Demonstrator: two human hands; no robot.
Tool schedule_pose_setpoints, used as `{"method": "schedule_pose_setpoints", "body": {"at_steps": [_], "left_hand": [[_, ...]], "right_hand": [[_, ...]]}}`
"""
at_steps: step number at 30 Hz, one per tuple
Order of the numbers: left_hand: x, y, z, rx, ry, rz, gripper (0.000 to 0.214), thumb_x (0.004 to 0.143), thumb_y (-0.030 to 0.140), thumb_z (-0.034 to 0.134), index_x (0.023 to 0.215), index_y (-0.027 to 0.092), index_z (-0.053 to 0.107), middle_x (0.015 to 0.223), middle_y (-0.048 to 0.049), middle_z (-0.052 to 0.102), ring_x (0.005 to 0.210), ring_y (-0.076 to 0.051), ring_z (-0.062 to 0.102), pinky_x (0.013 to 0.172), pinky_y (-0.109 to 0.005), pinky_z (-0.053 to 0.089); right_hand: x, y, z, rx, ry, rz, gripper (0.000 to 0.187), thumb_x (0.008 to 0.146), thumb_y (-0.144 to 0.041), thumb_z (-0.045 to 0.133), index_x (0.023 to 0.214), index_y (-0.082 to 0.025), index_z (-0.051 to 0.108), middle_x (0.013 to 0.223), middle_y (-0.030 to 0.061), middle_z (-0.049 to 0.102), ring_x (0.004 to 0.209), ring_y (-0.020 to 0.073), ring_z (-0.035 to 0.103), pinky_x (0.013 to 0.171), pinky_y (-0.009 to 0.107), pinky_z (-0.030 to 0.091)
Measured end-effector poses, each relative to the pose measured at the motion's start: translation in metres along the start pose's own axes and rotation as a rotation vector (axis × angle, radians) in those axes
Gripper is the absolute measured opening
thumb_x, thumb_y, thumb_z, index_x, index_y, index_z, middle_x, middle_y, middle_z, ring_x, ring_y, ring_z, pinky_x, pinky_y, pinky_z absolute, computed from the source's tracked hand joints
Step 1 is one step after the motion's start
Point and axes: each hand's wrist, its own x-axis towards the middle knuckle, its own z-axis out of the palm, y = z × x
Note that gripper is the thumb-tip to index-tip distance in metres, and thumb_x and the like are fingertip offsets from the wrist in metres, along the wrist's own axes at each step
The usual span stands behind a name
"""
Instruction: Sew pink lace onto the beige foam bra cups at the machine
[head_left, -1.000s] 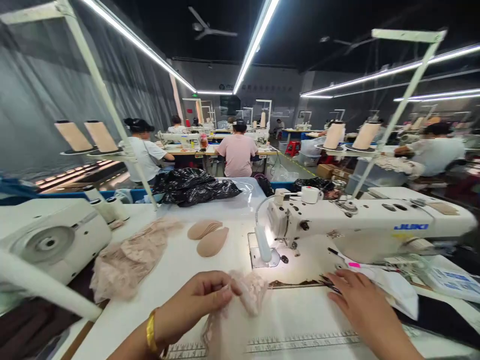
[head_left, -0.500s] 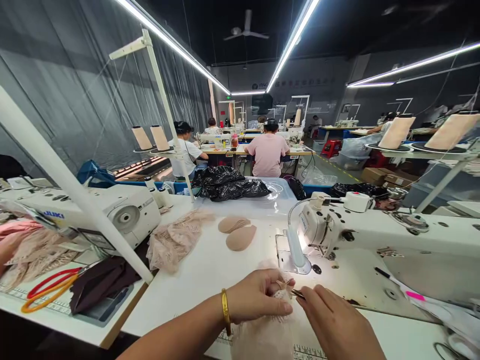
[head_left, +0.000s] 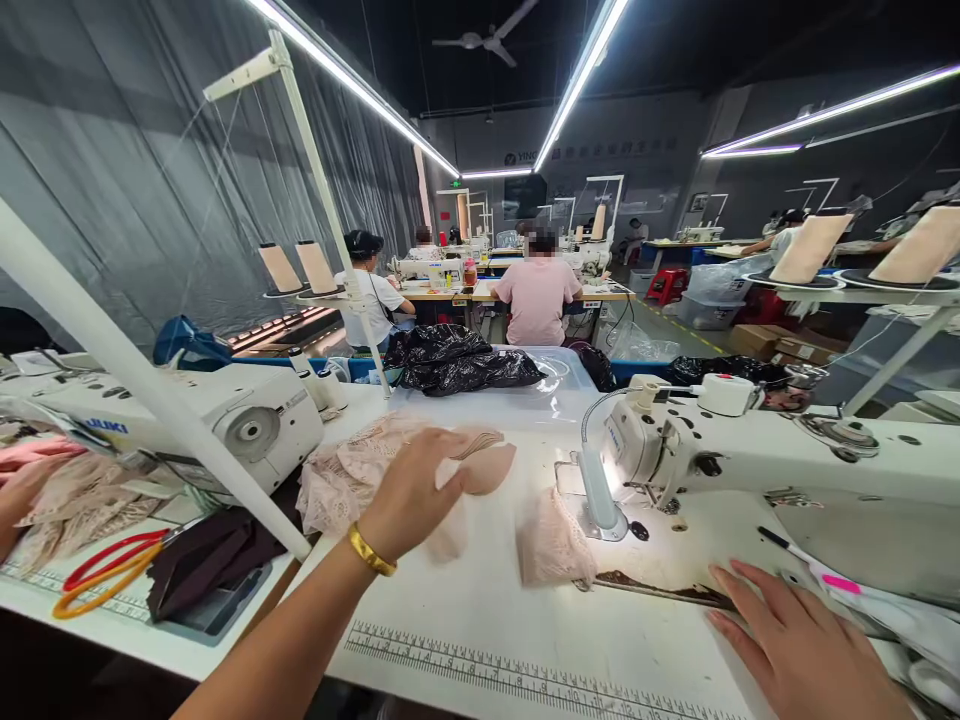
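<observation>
My left hand (head_left: 412,490), with a gold bracelet, reaches over the table, fingers and thumb apart beside the beige teardrop-shaped pads (head_left: 491,470). Some sheer beige fabric shows blurred under it; I see nothing firmly gripped. Behind and left of the hand lies a heap of beige lace (head_left: 334,480). A beige lace piece (head_left: 555,545) rests at the left edge of the sewing machine (head_left: 645,450) bed, under the lit lamp. My right hand (head_left: 802,640) is spread low over the right of the machine bed, holding nothing visible; a white tool with a pink band (head_left: 840,582) lies just beyond it.
A ruler strip (head_left: 525,680) runs along the table's front. At left stand another sewing machine (head_left: 225,410), orange-and-red-handled scissors (head_left: 112,570) and dark cloth (head_left: 206,570). A slanted white pole (head_left: 165,390) crosses there. Black plastic bags (head_left: 465,362) lie behind; people sew farther back.
My hands have parted. The lace piece they held now lies by the machine. The left hand moved left to the pads; the right moved right and no longer shows the small metal tool.
</observation>
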Motion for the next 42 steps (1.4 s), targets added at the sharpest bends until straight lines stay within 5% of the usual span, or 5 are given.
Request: {"method": "schedule_pose_setpoints", "body": {"at_steps": [15, 22, 28, 35, 42], "left_hand": [[-0.018, 0.029, 0.089, -0.138, -0.369, -0.127, 0.035, 0.089, 0.036, 0.069, 0.115, 0.012, 0.069, 0.114, -0.0168, 0.067, 0.111, -0.035, 0.062, 0.098, -0.051, 0.048], [-0.020, 0.035, 0.092, -0.313, -0.356, -0.028, 0.003, 0.086, 0.017, 0.069, 0.086, 0.019, 0.067, 0.097, -0.0046, 0.068, 0.094, -0.020, 0.063, 0.086, -0.032, 0.050], [-0.031, 0.063, 0.082, -0.444, -0.331, 0.388, 0.010, 0.099, 0.025, 0.053, 0.093, 0.020, 0.059, 0.095, -0.0050, 0.069, 0.091, -0.019, 0.062, 0.089, -0.035, 0.045], [-0.032, 0.040, 0.078, -0.759, -0.800, -0.145, 0.040, 0.075, 0.050, 0.083, 0.091, 0.019, 0.064, 0.071, 0.0053, 0.053, 0.063, -0.011, 0.044, 0.058, -0.023, 0.036], [-0.030, 0.038, 0.080, -0.998, -0.448, -0.110, 0.038, 0.078, 0.047, 0.084, 0.081, 0.016, 0.063, 0.084, -0.0028, 0.064, 0.086, -0.018, 0.058, 0.088, -0.034, 0.046]], "right_hand": [[0.087, -0.137, 0.018, 0.805, -0.440, 0.202, 0.044, 0.103, -0.041, 0.041, 0.137, -0.020, 0.057, 0.083, 0.0009, 0.066, 0.073, 0.0206, 0.068, 0.070, 0.033, 0.057], [0.052, -0.126, -0.024, 0.737, -0.702, 0.059, 0.024, 0.100, -0.044, 0.052, 0.105, -0.029, 0.069, 0.069, -0.0020, 0.071, 0.062, 0.0209, 0.068, 0.060, 0.030, 0.050], [0.068, -0.128, -0.040, 0.832, -0.235, 0.097, 0.035, 0.099, -0.048, 0.061, 0.129, -0.031, 0.066, 0.116, 0.0076, 0.074, 0.108, 0.0274, 0.069, 0.091, 0.039, 0.057], [0.064, -0.131, -0.047, 1.057, -0.350, 0.386, 0.030, 0.099, -0.056, 0.056, 0.106, -0.029, 0.068, 0.085, -0.0011, 0.068, 0.083, 0.0199, 0.064, 0.074, 0.028, 0.050], [0.057, -0.124, -0.039, 1.227, -0.593, 0.410, 0.041, 0.091, -0.050, 0.069, 0.125, -0.028, 0.064, 0.093, -0.0015, 0.064, 0.086, 0.0189, 0.062, 0.082, 0.029, 0.050]]}}
